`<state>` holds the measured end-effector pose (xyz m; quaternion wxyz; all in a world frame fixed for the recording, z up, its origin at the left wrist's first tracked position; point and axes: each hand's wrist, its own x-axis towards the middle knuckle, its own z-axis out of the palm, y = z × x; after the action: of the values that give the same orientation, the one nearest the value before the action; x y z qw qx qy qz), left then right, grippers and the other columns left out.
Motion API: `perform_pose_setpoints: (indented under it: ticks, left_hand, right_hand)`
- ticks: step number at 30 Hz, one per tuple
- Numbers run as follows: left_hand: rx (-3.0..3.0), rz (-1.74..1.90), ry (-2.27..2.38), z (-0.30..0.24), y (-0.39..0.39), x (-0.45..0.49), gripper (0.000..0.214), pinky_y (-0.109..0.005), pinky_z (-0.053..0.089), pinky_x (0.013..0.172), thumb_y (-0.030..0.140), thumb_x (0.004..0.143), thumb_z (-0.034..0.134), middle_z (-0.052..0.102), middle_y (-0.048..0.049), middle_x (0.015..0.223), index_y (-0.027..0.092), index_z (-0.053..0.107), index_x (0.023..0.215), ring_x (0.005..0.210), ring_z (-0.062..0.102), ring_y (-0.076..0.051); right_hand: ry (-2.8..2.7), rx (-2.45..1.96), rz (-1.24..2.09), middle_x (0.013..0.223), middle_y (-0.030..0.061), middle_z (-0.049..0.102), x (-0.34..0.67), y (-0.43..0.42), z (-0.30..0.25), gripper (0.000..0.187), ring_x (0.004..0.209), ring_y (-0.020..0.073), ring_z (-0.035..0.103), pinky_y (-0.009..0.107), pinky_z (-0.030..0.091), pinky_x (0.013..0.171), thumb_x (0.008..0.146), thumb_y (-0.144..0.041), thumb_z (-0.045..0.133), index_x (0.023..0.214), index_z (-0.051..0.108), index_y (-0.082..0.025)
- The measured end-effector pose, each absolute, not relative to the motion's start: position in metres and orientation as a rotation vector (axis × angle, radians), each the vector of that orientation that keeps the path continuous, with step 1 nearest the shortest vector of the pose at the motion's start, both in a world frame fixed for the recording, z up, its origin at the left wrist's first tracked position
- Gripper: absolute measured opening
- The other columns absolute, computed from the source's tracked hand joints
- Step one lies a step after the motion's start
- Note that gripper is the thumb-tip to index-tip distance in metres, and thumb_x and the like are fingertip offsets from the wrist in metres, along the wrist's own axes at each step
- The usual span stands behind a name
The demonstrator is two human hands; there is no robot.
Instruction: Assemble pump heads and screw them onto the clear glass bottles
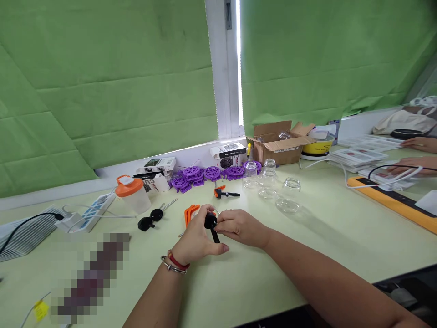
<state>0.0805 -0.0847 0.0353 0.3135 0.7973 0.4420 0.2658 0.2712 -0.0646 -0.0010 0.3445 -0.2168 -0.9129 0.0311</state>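
Observation:
My left hand [198, 239] curls round a small black round-headed part [210, 222] with a flat black lever hanging from it. Against its right side press the pinched fingers of my right hand [241, 228]; whether they hold a smaller piece is hidden. Orange angled handles [190, 213] lie just behind my left hand. Farther back rests an orange-and-black piece [220, 192] with a black lever. To the left are two black round parts with metal rods [156, 215].
Purple wheel-shaped pieces [193, 173] are heaped along the back near small boxes [228, 156]. Clear jars [288, 196] stand right of centre before an open carton [282, 143]. A shaker cup [133, 193] and power strip [97, 212] sit left. Another person's hands [409, 166] are at far right.

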Motion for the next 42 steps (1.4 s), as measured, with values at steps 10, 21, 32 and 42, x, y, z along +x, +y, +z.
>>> perform_pose_setpoints:
  ticks: [10,21,32,42]
  left_hand:
    - [2.109,0.666,1.126,0.0351,-0.0852,0.0831,0.076,-0.037,0.045,0.080,0.037,0.051,0.080,0.050,-0.0028,0.102,0.025,0.038,0.113,0.092,0.051,-0.021]
    - [2.106,0.623,1.139,0.0385,-0.0849,0.0840,0.075,-0.033,0.045,0.075,0.038,0.050,0.080,0.050,-0.0014,0.099,0.024,0.037,0.111,0.087,0.049,-0.019]
    - [2.105,0.637,1.151,0.0352,-0.0838,0.0825,0.076,-0.032,0.045,0.075,0.039,0.048,0.081,0.050,-0.0010,0.098,0.024,0.039,0.110,0.086,0.049,-0.018]
    - [2.070,0.676,1.233,0.0343,-0.0814,0.0789,0.075,-0.035,0.046,0.077,0.037,0.049,0.080,0.050,-0.0032,0.101,0.023,0.040,0.109,0.088,0.051,-0.020]
  right_hand:
    - [-2.369,-0.536,0.021,0.082,0.0019,0.067,0.2716,-0.0604,-0.0020,0.018,0.075,0.0133,0.060,0.027,0.044,0.070,0.091,-0.026,0.051,0.085,0.067,-0.019]
    - [-2.353,-0.550,-0.073,0.088,0.0041,0.066,0.2699,-0.0607,-0.0048,0.020,0.075,0.0130,0.060,0.026,0.045,0.067,0.092,-0.028,0.050,0.087,0.067,-0.019]
    - [-2.310,-0.552,-0.089,0.079,0.0024,0.066,0.2666,-0.0603,-0.0077,0.022,0.069,0.0125,0.058,0.026,0.043,0.064,0.091,-0.027,0.050,0.078,0.065,-0.019]
    - [-2.314,-0.562,-0.098,0.083,0.0027,0.069,0.2691,-0.0628,-0.0041,0.020,0.070,0.0129,0.060,0.026,0.043,0.064,0.091,-0.027,0.051,0.088,0.070,-0.020]
